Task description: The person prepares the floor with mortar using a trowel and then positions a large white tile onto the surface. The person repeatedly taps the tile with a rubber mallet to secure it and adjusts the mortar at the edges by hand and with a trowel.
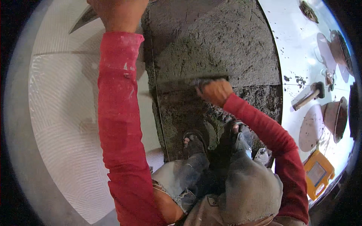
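- The dark float [206, 80], blurred, lies across the mortar [218, 49]; likely stiff and light, best held at mid-back
- Right hand [217, 92] wraps around it
- Left hand [122, 14], cut off above, is beside a pointed trowel [84, 19]; I can't tell if it grips
- Hammer [310, 96] lies near a bucket [332, 118] on the right
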Action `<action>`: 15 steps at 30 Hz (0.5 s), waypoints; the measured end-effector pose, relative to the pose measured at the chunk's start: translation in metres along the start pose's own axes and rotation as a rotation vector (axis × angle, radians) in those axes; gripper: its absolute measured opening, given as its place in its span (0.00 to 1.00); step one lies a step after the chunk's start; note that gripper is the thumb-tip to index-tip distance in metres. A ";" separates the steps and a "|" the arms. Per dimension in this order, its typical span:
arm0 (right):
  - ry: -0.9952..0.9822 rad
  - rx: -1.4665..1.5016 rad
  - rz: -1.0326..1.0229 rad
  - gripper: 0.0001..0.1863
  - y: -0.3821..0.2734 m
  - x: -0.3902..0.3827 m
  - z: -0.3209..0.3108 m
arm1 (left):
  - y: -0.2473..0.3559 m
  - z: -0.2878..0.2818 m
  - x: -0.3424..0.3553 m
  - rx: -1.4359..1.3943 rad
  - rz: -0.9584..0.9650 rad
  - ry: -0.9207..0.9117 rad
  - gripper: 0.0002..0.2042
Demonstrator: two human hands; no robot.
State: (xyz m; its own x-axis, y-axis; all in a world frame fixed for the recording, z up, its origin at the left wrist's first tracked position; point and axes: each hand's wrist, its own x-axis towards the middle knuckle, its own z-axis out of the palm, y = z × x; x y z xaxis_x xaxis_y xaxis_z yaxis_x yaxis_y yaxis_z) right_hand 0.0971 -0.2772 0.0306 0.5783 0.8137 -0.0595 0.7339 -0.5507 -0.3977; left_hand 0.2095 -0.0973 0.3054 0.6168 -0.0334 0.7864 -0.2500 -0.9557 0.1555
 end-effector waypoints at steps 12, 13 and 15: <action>-0.034 0.032 -0.043 0.13 -0.014 0.031 0.012 | 0.005 -0.001 -0.009 -0.159 -0.084 -0.083 0.09; -0.029 0.016 0.136 0.13 -0.004 0.044 -0.001 | 0.011 0.000 -0.005 -0.109 -0.066 -0.075 0.09; 0.084 -0.046 0.116 0.15 0.007 0.046 0.015 | 0.016 0.001 0.002 -0.063 -0.040 -0.054 0.09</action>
State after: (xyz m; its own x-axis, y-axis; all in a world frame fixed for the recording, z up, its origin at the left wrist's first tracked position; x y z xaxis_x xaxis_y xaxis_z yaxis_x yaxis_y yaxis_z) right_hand 0.1235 -0.2408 0.0117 0.6868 0.7264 -0.0251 0.6746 -0.6499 -0.3501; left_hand 0.2069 -0.1128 0.3087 0.6662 -0.0131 0.7456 -0.2698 -0.9363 0.2247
